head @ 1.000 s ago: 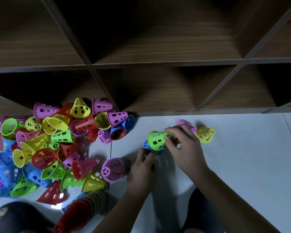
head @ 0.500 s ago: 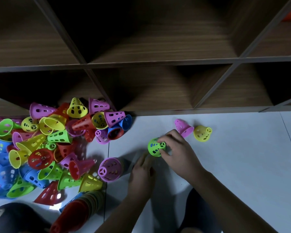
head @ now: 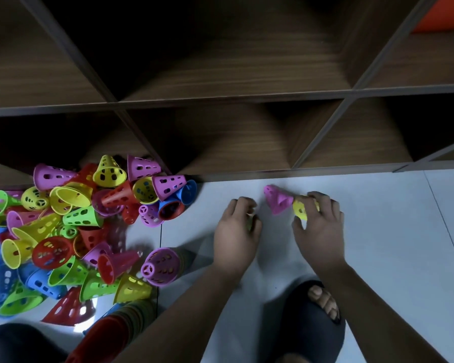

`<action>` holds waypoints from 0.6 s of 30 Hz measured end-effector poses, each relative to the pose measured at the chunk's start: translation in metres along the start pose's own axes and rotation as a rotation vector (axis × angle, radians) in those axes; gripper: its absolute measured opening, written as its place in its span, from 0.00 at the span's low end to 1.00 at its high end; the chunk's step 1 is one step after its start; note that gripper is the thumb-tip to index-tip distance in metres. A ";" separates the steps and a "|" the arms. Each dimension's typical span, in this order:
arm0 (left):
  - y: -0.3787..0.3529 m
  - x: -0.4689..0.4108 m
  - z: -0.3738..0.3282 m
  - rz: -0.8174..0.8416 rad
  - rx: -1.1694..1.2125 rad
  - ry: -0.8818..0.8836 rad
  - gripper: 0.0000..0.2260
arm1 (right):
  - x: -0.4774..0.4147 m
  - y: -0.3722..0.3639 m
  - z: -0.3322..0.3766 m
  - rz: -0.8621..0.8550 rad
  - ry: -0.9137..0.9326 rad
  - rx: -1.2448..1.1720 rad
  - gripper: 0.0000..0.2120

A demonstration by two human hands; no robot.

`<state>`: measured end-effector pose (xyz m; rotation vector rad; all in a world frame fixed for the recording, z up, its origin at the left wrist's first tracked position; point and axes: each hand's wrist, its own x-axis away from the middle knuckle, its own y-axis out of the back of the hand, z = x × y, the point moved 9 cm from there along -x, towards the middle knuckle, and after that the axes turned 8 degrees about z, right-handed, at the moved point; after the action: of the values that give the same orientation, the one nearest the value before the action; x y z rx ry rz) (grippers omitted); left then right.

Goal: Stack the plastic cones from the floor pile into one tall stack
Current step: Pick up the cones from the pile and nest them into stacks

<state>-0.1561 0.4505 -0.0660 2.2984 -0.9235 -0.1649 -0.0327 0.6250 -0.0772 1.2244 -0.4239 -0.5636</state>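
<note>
Yellow cone (head: 300, 210) pinched in right hand (head: 321, 231), pink cone (head: 277, 200) just beside

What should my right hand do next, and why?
Probably lift the yellow cone that the right hand pinches and bring it to the left hand, under which a bit of green shows; the stack seems to start there.

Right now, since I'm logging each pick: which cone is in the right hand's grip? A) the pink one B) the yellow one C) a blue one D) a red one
B: the right hand curls its fingers round the yellow cone, while the pink cone lies on the floor beside it.
</note>
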 end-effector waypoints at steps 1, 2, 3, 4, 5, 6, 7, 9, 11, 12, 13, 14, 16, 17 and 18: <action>-0.006 -0.006 -0.005 0.032 0.013 0.010 0.13 | -0.001 -0.002 -0.011 0.014 -0.041 0.033 0.25; -0.014 -0.012 -0.008 0.079 0.032 0.036 0.13 | -0.001 -0.005 -0.020 0.034 -0.071 0.052 0.27; -0.023 -0.017 -0.009 0.133 0.064 0.073 0.13 | 0.000 -0.009 -0.027 0.052 -0.090 0.065 0.28; -0.034 -0.021 -0.009 0.189 0.094 0.119 0.14 | 0.002 -0.012 -0.032 0.065 -0.099 0.076 0.28; -0.044 -0.024 -0.009 0.244 0.118 0.165 0.15 | 0.004 -0.015 -0.035 0.071 -0.103 0.080 0.28; -0.053 -0.026 -0.009 0.290 0.145 0.205 0.17 | 0.006 -0.016 -0.037 0.069 -0.102 0.078 0.28; -0.060 -0.028 -0.009 0.324 0.176 0.235 0.18 | 0.007 -0.017 -0.037 0.065 -0.099 0.070 0.28; -0.076 -0.032 -0.002 0.365 0.215 0.276 0.21 | 0.011 -0.018 -0.036 0.061 -0.085 0.040 0.26; -0.092 -0.035 0.012 0.396 0.306 0.335 0.24 | 0.012 -0.019 -0.034 0.070 -0.072 -0.005 0.24; -0.097 -0.034 0.018 0.404 0.373 0.385 0.26 | 0.013 -0.020 -0.033 0.077 -0.070 -0.028 0.23; -0.099 -0.033 0.019 0.404 0.432 0.428 0.27 | 0.014 -0.021 -0.032 0.083 -0.070 -0.044 0.21; -0.098 -0.029 0.019 0.404 0.478 0.467 0.28 | 0.014 -0.021 -0.031 0.089 -0.072 -0.055 0.20; -0.098 -0.026 0.018 0.392 0.575 0.506 0.25 | 0.014 -0.021 -0.029 0.104 -0.077 -0.068 0.19; -0.098 -0.025 0.019 0.380 0.643 0.519 0.22 | 0.014 -0.022 -0.028 0.116 -0.078 -0.076 0.19; -0.101 -0.023 0.022 0.376 0.718 0.548 0.18 | 0.014 -0.024 -0.029 0.131 -0.081 -0.085 0.20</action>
<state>-0.1227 0.5094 -0.1480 2.4947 -1.2072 1.0566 -0.0092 0.6326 -0.1081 1.0862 -0.5396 -0.5150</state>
